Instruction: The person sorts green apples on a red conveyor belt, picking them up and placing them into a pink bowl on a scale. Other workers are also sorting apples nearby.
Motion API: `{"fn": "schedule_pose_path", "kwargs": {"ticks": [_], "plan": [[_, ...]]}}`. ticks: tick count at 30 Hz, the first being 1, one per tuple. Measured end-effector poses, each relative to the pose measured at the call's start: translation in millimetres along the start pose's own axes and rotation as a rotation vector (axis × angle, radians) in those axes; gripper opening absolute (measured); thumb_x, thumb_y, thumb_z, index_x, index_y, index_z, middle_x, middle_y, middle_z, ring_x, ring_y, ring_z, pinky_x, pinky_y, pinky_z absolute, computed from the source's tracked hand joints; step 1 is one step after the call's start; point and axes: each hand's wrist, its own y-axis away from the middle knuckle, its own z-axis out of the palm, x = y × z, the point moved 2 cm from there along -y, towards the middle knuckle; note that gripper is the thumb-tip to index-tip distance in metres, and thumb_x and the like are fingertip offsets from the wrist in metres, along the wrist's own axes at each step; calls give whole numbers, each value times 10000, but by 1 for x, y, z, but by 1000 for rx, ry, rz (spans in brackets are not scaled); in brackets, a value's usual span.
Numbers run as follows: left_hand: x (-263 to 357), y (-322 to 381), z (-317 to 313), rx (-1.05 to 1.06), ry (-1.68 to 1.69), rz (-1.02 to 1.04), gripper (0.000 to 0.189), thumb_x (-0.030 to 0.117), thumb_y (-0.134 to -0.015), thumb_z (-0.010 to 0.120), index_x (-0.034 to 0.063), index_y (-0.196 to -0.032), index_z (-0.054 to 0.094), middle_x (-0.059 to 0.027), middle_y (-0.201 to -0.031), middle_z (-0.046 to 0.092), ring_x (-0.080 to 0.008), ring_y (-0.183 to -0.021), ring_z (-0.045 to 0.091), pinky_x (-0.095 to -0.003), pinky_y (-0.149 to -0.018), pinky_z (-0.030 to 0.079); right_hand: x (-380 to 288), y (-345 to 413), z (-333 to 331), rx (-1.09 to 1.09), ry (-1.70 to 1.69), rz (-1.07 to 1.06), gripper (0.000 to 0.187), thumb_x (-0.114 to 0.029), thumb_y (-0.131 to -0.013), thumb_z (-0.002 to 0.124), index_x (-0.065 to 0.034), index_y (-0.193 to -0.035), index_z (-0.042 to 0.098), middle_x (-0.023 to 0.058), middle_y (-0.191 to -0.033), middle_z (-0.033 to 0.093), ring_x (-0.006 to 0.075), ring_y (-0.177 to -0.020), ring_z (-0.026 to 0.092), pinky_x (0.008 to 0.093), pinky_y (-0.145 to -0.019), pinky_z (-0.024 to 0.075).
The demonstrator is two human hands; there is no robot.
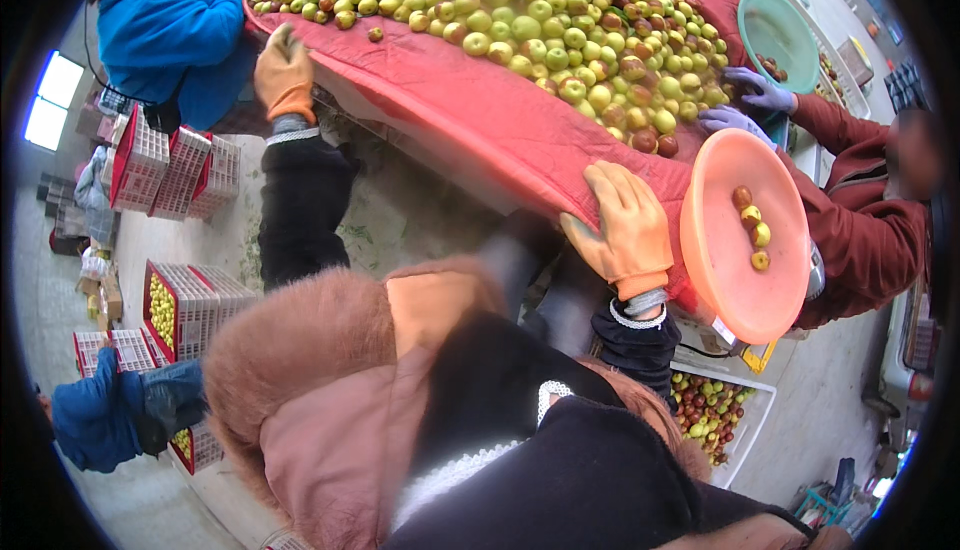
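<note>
Green and brown jujubes lie heaped on a red quilted cover over a table before me. My left hand, in an orange and tan glove, is at the cover's near edge on the left. Its fingers look curled, and whether they pinch the cloth is hidden. My right hand, gloved the same way, rests palm down on the cover's near edge. Its thumb is spread and nothing is held. Just right of it stands a tilted pink plastic basin with several jujubes inside.
At the right, a person in dark red has purple-gloved hands by the heap. A green basin stands behind. A person in blue is at the left. Below are a white crate of jujubes and stacked crates.
</note>
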Motion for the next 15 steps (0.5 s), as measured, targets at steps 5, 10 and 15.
{"fn": "schedule_pose_path", "kwargs": {"ticks": [5, 10, 15], "plan": [[33, 0, -38, -126, -769, 268, 729, 589, -1071, 794, 255, -1711, 690, -145, -1618, 770, -418, -1499, 711, -528, -1288, 549, 1, -1, 0, 2, 7, -7, 642, -315, -885, 1001, -23, -1420, 799, 194, -1468, 819, 431, -1378, 755, 546, -1219, 608], [87, -10, 31, -605, -576, 324, 627, 493, -1082, 775, 221, -1643, 707, -182, -1509, 824, -429, -1410, 765, -559, -1179, 614, 1, 1, 1, 11, 15, -14, 636, -325, -895, 998, -24, -1420, 803, 195, -1469, 819, 433, -1377, 757, 546, -1215, 611], [98, -19, 87, -772, -760, 165, 418, 376, -1120, 710, 247, -1508, 799, -122, -1465, 860, -390, -1414, 790, -560, -1166, 644, 1, 0, 0, 22, 5, -17, 650, -297, -874, 1008, -34, -1430, 799, 196, -1465, 824, 439, -1360, 774, 543, -1207, 620]]}}
